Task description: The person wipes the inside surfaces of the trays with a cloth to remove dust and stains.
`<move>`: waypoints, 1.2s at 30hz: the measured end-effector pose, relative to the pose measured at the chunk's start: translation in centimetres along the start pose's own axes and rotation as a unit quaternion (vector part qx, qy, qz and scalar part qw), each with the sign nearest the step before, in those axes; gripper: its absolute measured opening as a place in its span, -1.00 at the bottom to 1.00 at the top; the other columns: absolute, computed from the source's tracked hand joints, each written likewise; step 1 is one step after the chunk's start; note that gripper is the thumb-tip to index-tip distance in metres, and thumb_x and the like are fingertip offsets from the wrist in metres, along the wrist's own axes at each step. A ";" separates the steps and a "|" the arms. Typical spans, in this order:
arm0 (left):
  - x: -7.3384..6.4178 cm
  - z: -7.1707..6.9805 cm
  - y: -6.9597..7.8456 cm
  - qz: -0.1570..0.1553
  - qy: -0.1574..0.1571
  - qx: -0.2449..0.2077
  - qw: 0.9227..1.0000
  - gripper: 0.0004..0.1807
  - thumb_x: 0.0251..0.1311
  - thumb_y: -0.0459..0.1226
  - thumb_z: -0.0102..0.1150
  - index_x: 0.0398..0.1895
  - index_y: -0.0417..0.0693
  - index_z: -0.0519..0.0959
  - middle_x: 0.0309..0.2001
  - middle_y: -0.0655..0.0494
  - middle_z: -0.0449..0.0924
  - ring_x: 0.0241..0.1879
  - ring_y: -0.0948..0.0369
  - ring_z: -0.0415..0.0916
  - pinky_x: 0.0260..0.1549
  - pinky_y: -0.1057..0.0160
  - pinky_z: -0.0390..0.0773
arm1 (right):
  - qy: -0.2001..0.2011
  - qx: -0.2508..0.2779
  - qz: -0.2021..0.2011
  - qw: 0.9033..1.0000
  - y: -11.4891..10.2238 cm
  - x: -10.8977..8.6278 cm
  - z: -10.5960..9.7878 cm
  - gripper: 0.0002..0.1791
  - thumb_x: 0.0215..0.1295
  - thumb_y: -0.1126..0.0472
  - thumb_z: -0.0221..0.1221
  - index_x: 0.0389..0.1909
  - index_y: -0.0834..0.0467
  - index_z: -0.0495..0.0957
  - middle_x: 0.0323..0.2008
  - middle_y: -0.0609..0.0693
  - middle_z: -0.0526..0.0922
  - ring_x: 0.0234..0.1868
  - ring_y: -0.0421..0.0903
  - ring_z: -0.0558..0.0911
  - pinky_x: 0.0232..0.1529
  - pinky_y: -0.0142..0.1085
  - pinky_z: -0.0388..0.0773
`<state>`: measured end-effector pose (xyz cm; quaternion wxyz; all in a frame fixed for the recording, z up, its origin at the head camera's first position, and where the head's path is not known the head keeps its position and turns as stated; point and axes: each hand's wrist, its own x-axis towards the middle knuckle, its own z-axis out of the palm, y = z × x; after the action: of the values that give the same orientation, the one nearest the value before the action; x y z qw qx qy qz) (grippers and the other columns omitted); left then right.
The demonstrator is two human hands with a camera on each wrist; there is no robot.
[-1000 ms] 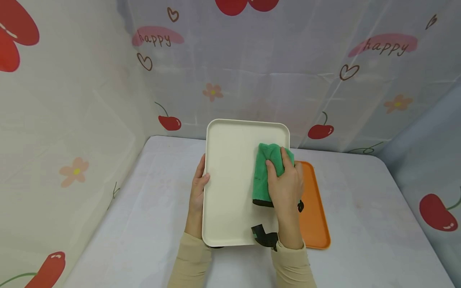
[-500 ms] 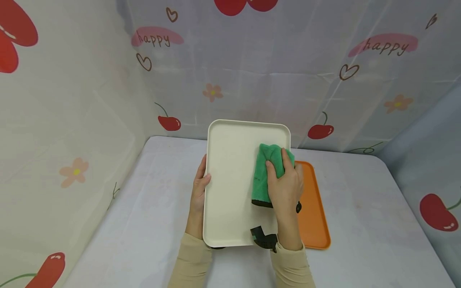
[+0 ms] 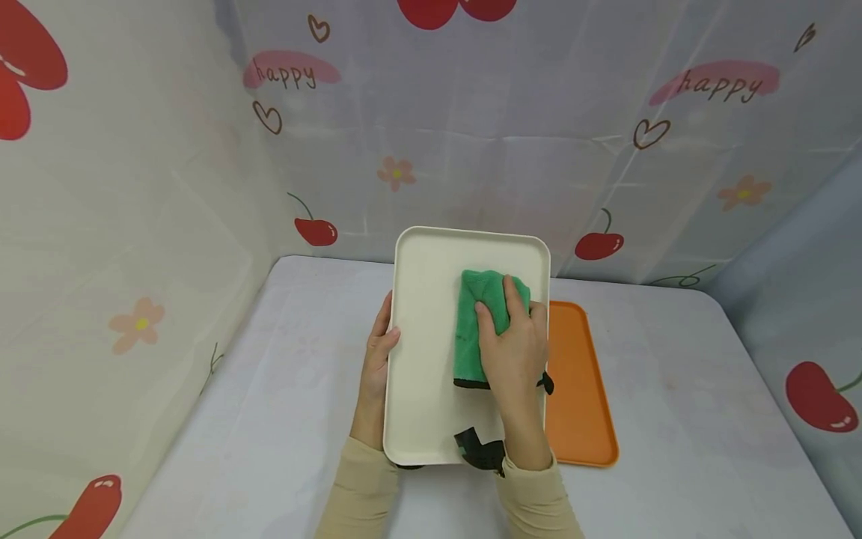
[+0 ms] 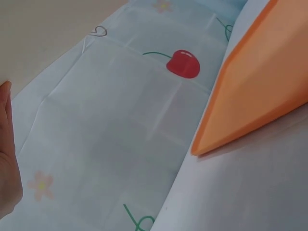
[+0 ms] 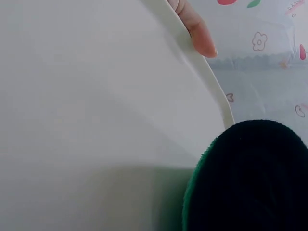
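A cream rectangular tray [image 3: 420, 389] is held up at a tilt by my left hand [image 3: 373, 374], its thumb over the left rim and its fingers behind. In the left wrist view, part of that hand [image 4: 8, 163] shows beside the tray's back [image 4: 43, 38]. My right hand [image 3: 515, 359] grips a folded green cloth [image 3: 470, 344] with black edging and presses it on the tray's face, right of centre. Seen by the right wrist camera, the cloth [image 5: 192, 197] lies mostly in dark shade against the tray, and the left thumb [image 5: 202, 41] bends over the rim.
An orange tray [image 3: 582, 404] lies on the white-covered table [image 3: 687, 389], partly hidden behind the cream tray. A printed curtain [image 3: 485, 165] hangs behind the table and at both sides. Black straps [image 3: 481, 453] sit at the right wrist.
The right hand and cloth have slid left across the tray, away from its right rim. The cream tray and left hand have shifted slightly right. The orange tray stays in place.
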<state>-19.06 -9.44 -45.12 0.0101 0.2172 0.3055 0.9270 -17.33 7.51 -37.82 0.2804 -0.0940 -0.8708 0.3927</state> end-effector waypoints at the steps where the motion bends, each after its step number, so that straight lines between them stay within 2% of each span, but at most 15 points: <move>1: 0.0 0.0 -0.1 -0.001 0.001 0.003 1.000 -0.42 0.47 -0.46 -0.33 0.41 0.25 0.34 0.30 0.28 0.44 0.19 0.30 0.50 0.10 0.34 0.56 | -0.001 0.001 -0.005 1.000 -0.1 -0.1 0.1 -0.39 0.26 0.02 0.30 0.32 0.07 0.46 -0.13 0.31 0.49 -0.25 0.16 0.50 -0.38 -0.05 0.42; 5: 0.0 0.1 -0.3 -0.004 0.005 0.016 1.000 -0.43 0.47 -0.44 -0.30 0.42 0.25 0.32 0.32 0.29 0.42 0.22 0.31 0.47 0.13 0.34 0.54 | -0.006 0.003 -0.030 1.000 -0.8 -0.5 0.5 -0.40 0.26 0.02 0.30 0.31 0.08 0.47 -0.14 0.31 0.50 -0.38 0.17 0.53 -0.45 -0.08 0.43; 10: 0.0 0.1 -0.5 -0.009 0.018 0.056 0.998 -0.44 0.46 -0.40 -0.25 0.44 0.26 0.29 0.36 0.34 0.36 0.27 0.35 0.41 0.18 0.38 0.48 | -0.018 -0.006 -0.062 0.998 -1.5 -1.0 1.1 -0.40 0.26 0.02 0.30 0.30 0.08 0.48 -0.14 0.31 0.50 -0.53 0.14 0.47 -0.56 -0.17 0.37; 17: -0.1 0.4 -0.8 -0.020 0.023 0.078 0.996 -0.40 0.45 -0.42 -0.33 0.44 0.29 0.28 0.40 0.37 0.30 0.30 0.34 0.38 0.18 0.38 0.48 | -0.026 -0.018 -0.120 0.992 -2.6 -1.9 1.7 -0.41 0.23 0.04 0.33 0.28 0.10 0.50 -0.14 0.32 0.52 -0.50 0.12 0.47 -0.55 -0.17 0.36; 24: -0.1 0.3 -0.8 -0.016 0.014 0.085 0.996 -0.43 0.45 -0.39 -0.29 0.39 0.36 0.34 0.35 0.41 0.36 0.27 0.38 0.39 0.18 0.42 0.46 | -0.027 -0.031 -0.177 0.983 -3.4 -2.6 2.2 -0.42 0.22 0.04 0.34 0.25 0.13 0.52 -0.15 0.31 0.54 -0.32 0.13 0.57 -0.49 -0.12 0.42; 29: -0.2 0.5 -0.7 -0.015 0.013 0.077 0.997 -0.46 0.46 -0.35 -0.23 0.40 0.34 0.33 0.34 0.40 0.37 0.26 0.38 0.40 0.18 0.42 0.47 | -0.023 -0.032 -0.183 0.982 -3.5 -2.6 2.2 -0.42 0.20 0.04 0.35 0.24 0.12 0.53 -0.16 0.30 0.54 -0.34 0.12 0.57 -0.50 -0.13 0.42; 36: -0.2 0.6 -0.7 -0.016 0.014 0.078 0.997 -0.46 0.46 -0.36 -0.24 0.37 0.37 0.36 0.34 0.40 0.37 0.27 0.37 0.40 0.17 0.41 0.48 | -0.037 -0.029 -0.165 0.985 -3.3 -2.4 1.6 -0.41 0.20 0.03 0.35 0.25 0.08 0.53 -0.14 0.31 0.54 -0.42 0.13 0.54 -0.50 -0.11 0.43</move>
<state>-18.77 -8.57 -45.19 0.0034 0.1994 0.3806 0.9030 -16.06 3.32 -37.27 0.3059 0.0582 -0.8952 0.3190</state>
